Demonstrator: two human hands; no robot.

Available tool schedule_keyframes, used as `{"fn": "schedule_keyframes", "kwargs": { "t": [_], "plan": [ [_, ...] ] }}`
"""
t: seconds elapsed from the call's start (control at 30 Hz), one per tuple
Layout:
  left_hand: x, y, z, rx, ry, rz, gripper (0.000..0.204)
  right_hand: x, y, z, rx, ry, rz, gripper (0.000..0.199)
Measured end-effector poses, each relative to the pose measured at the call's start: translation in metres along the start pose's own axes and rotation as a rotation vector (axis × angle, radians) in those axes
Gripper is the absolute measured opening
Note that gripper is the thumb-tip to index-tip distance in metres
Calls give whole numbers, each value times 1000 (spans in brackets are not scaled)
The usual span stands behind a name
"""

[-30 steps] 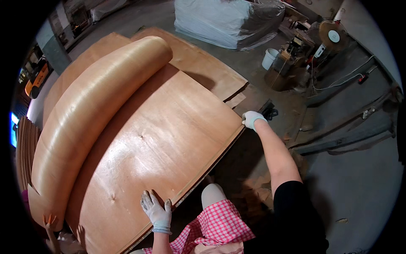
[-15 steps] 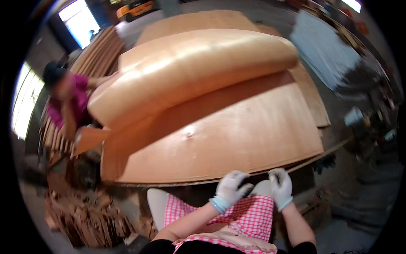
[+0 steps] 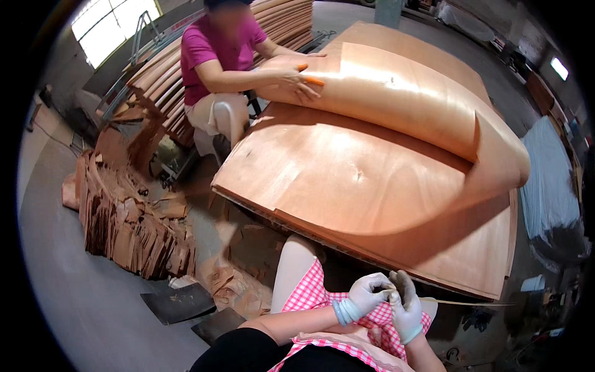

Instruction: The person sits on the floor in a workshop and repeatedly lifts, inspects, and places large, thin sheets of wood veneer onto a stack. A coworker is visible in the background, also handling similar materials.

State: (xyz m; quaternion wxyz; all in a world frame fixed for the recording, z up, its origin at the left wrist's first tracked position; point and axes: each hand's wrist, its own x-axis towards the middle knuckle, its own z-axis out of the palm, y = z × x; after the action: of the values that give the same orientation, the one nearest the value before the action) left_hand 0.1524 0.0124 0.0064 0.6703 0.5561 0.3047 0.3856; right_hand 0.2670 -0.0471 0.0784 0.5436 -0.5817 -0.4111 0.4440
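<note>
My left hand (image 3: 370,292) and my right hand (image 3: 406,310), both in whitish gloves with pale blue cuffs, meet over my lap near the front edge of the veneer stack. Their fingers are pinched together, thumbs close; whatever lies between the fingertips is too small to make out. A thin pale strip (image 3: 471,302) runs rightward from beside my right hand; I cannot tell whether I hold it. Behind my hands lies the top veneer sheet (image 3: 347,180), reddish-brown and flat. Another large, lighter sheet (image 3: 409,93) is curled over on the stack's far half.
Across at the left, a co-worker in a magenta shirt (image 3: 211,56) presses both hands on the curled sheet. Broken veneer scraps (image 3: 136,229) stand bundled at the left, near dark flat pieces (image 3: 176,302) on the floor. A sheet-covered pile (image 3: 548,180) stands at the right.
My hands have come together from apart at the stack's edge. My view has turned left. The co-worker's hands are further along the curled sheet, whose right end now bends down toward the near side.
</note>
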Motion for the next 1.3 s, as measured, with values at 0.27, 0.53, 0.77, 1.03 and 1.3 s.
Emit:
{"fn": "schedule_keyframes", "kwargs": {
  "t": [0.27, 0.53, 0.77, 1.03, 1.3],
  "plan": [
    [16, 12, -155, -385, 622, -50, 13, 30, 6, -72, -831, -53, 22, 13],
    [30, 7, -447, 585, 1203, -57, 15, 52, 41, -169, -1039, 116, 199, 21],
    [42, 14, -495, 939, 1120, -358, 27, 67, 28, -113, -1081, -1, 234, 26],
    [34, -18, -525, 807, 1000, -312, 30, 91, 64, -163, -1164, -91, 500, 44],
    [76, 53, -414, 1515, 1242, -693, 69, 100, 66, -163, -1183, -92, 664, 50]
  ]
}}
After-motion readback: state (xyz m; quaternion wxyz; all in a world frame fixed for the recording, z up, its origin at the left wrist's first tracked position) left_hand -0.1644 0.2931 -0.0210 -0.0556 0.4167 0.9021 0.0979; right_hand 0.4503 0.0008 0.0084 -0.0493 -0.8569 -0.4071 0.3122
